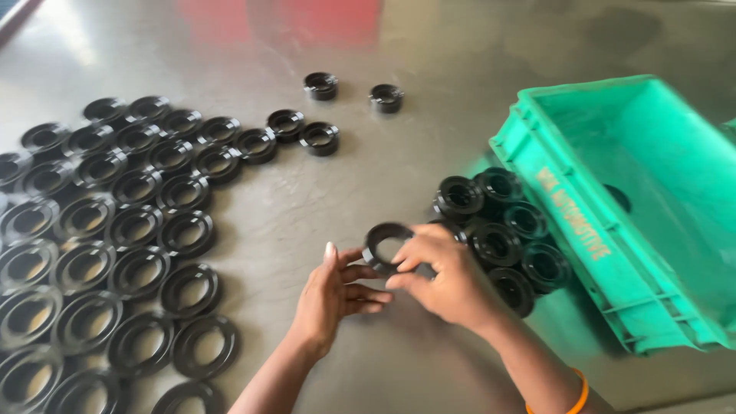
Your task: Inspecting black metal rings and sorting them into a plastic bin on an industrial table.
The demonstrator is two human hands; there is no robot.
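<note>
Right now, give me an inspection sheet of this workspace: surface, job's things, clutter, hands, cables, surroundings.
Surface: grey metal table, shiny, scuffed.
Job's things: black ring held up between both hands; rows of flat rings at left; cluster of taller rings by the crate.
Clutter: four loose rings farther back.
Hands: left hand touches the ring's lower edge; right hand pinches it.
Cables: nothing seen.
Surroundings: green crate tilted at right, one dark piece inside; red blur at top.
</note>
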